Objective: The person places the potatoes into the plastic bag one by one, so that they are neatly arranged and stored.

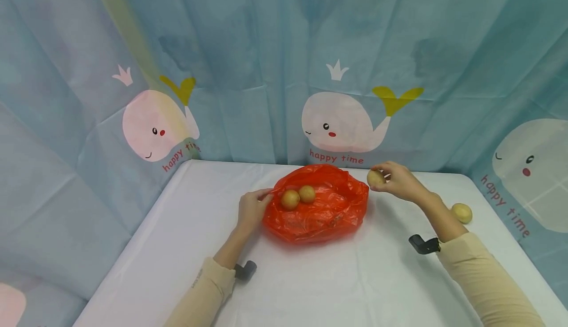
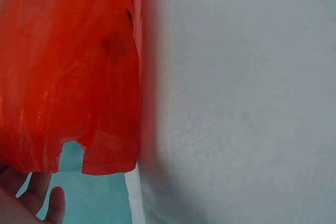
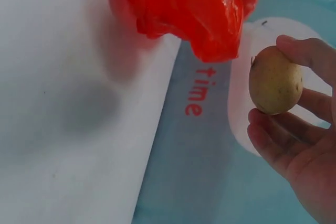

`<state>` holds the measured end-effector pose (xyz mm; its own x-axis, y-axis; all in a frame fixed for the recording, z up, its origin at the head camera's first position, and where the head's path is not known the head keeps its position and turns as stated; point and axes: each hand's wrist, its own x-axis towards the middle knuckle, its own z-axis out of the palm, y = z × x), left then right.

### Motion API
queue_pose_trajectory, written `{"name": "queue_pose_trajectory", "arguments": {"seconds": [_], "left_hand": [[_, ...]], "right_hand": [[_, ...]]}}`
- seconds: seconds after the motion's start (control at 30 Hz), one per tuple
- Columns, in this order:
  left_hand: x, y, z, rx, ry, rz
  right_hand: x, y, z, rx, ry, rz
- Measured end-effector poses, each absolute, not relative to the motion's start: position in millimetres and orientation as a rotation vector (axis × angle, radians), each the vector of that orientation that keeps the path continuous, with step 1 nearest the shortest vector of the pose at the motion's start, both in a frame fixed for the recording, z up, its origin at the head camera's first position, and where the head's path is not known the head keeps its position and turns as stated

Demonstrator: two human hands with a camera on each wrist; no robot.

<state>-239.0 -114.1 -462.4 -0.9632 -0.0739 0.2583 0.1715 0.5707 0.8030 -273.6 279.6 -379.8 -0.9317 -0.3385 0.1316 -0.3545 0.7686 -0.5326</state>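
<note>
A red plastic bag (image 1: 310, 226) lies on the table with its mouth spread open, and two potatoes (image 1: 290, 199) show inside it. My left hand (image 1: 252, 211) pinches the bag's left rim; in the left wrist view its fingers (image 2: 39, 187) are partly hidden behind the red plastic (image 2: 68, 77). To the right of the bag, my right hand (image 1: 401, 183) holds another potato (image 3: 275, 81) between thumb and fingers. That potato is raised above the table, close to the bag's right edge. One more potato (image 1: 462, 213) rests on the table beyond my right forearm.
The white-covered table (image 1: 337, 287) stands against a blue curtain (image 1: 248, 70) printed with whales. Its back edge runs just behind the bag. Black wrist mounts (image 1: 423, 244) stick out from both sleeves.
</note>
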Motion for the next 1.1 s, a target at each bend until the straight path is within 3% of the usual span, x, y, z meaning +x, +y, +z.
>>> {"name": "queue_pose_trajectory", "arguments": {"seconds": [1.1], "left_hand": [[-238.3,-112.0,-462.0,-0.075,-2.549,-1.351]], "right_hand": [[-293.0,233.3,-375.8,0.694,-2.896,0.887]]}}
